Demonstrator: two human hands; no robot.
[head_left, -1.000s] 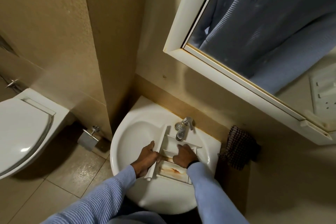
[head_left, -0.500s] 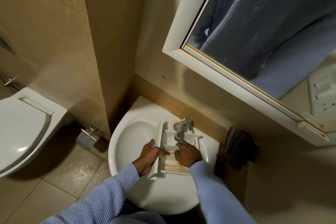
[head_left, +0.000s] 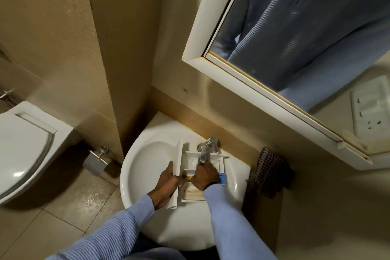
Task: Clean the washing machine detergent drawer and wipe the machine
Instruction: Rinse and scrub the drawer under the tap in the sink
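The white detergent drawer [head_left: 193, 193] lies in the white wash basin [head_left: 147, 160], under the chrome tap [head_left: 205, 150]. Its near compartment shows brown stains. My left hand [head_left: 167, 181] grips the drawer's left side panel, thumb over the edge. My right hand [head_left: 205, 176] is inside the drawer's middle part, knuckles up and fingers curled downward; whether they hold anything is hidden. A small blue piece [head_left: 222, 177] shows at the drawer's right edge beside my right wrist. No washing machine is in view.
A dark checked cloth [head_left: 271, 172] hangs over the basin's right corner. A white toilet [head_left: 23, 145] stands at the left, with a metal roll holder [head_left: 97, 160] on the wall column. A framed mirror [head_left: 295, 27] hangs above and a wall socket [head_left: 371, 107] is at far right.
My right hand has moved up the drawer toward the tap, uncovering the stained near compartment and the blue piece. The drawer has shifted slightly. My left hand keeps its grip.
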